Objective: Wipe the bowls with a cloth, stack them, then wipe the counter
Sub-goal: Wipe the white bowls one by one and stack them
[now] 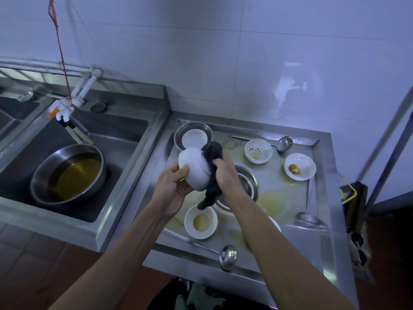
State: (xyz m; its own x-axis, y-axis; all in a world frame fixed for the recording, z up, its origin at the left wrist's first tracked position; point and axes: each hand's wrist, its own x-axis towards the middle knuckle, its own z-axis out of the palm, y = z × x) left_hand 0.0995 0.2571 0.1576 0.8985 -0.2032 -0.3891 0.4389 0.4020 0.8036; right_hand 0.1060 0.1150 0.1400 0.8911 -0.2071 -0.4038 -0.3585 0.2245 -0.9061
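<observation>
My left hand (171, 189) grips a white bowl (194, 170), held tilted above the steel counter (290, 233). My right hand (224, 177) holds a dark cloth (212, 173) pressed against the bowl's mouth side; the cloth's end hangs down over another bowl. Three dirty white bowls sit on the counter: one with yellow residue (201, 222) near the front, one with orange specks (258, 151), one with a brown stain (300, 166). A clean white bowl (194, 138) lies in a steel dish (178, 135) at the back left. My right forearm hides most of another white bowl (276, 222).
Yellowish spills stain the counter around a round drain (247, 184). Ladles lie at the front (226, 257), back (283, 144) and right (309, 219). A sink on the left holds a steel basin (67, 173) of amber liquid under a white tap (64, 108). Tiled wall behind.
</observation>
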